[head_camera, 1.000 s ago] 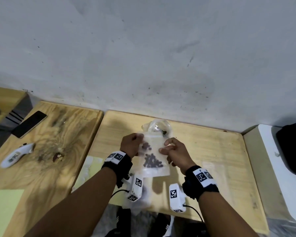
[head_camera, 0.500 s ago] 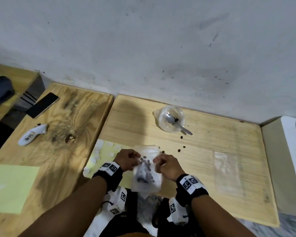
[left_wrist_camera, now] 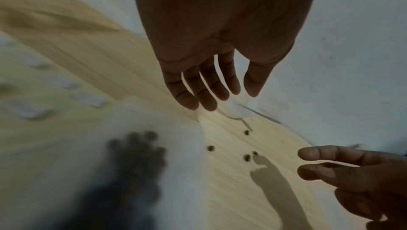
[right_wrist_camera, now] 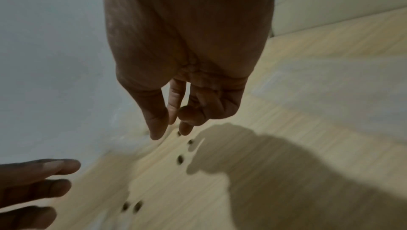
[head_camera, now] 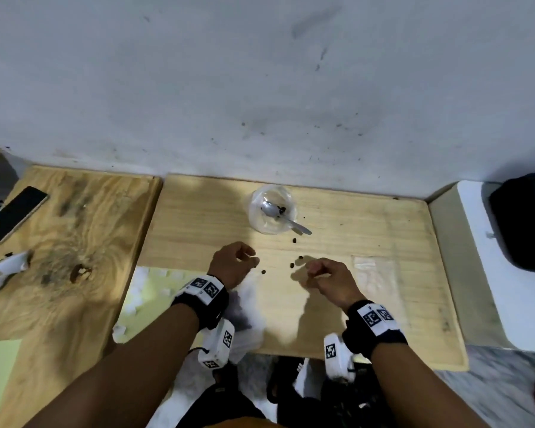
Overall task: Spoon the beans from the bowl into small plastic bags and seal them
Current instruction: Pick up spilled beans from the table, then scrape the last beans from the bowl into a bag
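The clear bowl [head_camera: 272, 213] stands near the wall with a metal spoon [head_camera: 286, 220] and a few beans in it. A small plastic bag of dark beans [head_camera: 244, 316] lies flat by the table's front edge, partly under my left wrist; it shows blurred in the left wrist view [left_wrist_camera: 134, 164]. Loose beans [head_camera: 292, 265] [left_wrist_camera: 210, 148] [right_wrist_camera: 180, 159] are scattered on the wood between my hands. My left hand [head_camera: 252, 261] [left_wrist_camera: 231, 101] hovers with relaxed fingers and holds nothing. My right hand [head_camera: 309, 268] [right_wrist_camera: 171, 129] hangs loosely curled just above the beans, also holding nothing.
An empty clear bag [head_camera: 374, 279] lies flat right of my right hand. Small white pieces on yellow-green paper [head_camera: 149, 291] sit at the table's left edge. On the left table are a phone [head_camera: 13, 213] and a white device [head_camera: 0, 273]. A white ledge [head_camera: 507, 273] borders the right.
Both hands pinched the bean bag upright before; now it is let go and lies by the front edge. The hands have moved apart and forward over the loose beans.
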A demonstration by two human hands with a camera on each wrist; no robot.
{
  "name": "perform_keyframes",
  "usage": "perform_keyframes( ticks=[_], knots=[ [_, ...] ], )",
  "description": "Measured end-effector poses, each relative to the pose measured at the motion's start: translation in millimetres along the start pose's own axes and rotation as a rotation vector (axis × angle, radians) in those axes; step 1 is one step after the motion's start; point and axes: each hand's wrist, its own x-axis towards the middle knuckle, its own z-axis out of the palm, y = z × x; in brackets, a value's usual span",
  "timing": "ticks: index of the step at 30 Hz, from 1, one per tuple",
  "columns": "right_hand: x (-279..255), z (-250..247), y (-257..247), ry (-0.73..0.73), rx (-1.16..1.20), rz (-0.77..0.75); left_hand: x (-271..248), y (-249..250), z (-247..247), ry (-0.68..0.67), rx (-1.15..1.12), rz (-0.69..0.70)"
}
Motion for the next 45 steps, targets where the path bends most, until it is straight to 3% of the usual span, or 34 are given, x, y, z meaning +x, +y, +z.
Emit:
perform_keyframes(
  ticks=[6,10,15,18,24,27,31,35,40,45],
  knots=[
    [-3.6,-89.3,48.2,0.305,-0.036,0.183,10.0,60.8,96.0,-0.411,-0.084,-0.075],
    [-4.8,-124.9,85.3,0.334,-0.197,0.322,12.9,89.3,157.5,-0.559,-0.170,-0.218],
    [-7.7,-135.1,101.4,0.249,-0.431,0.359,15.1,103.2,211.1,-0.506,-0.168,-0.280],
    [-7.4,-131.8,103.6,0.269,-0.495,0.325,13.6,106.3,228.9,-0.414,-0.155,-0.271],
    [-0.2,-132.3,110.2,0.276,-0.356,0.299,15.2,106.9,240.5,-0.375,-0.263,-0.297],
    [2.6,-135.3,114.9,0.350,-0.182,0.246,16.3,103.2,240.3,-0.361,-0.320,-0.284],
    [5.0,-144.3,111.7,0.408,0.098,0.160,17.2,104.3,230.9,-0.250,-0.388,-0.166],
    [-1.0,-151.3,83.2,0.269,0.464,0.108,20.0,116.2,207.9,-0.172,-0.453,-0.001],
    [1.2,-144.6,34.9,0.125,0.465,0.028,23.8,129.1,159.6,-0.091,-0.431,0.182],
    [11.4,-128.3,-25.2,0.275,0.331,-0.154,22.5,133.5,93.8,-0.091,-0.249,0.360]
  ],
)
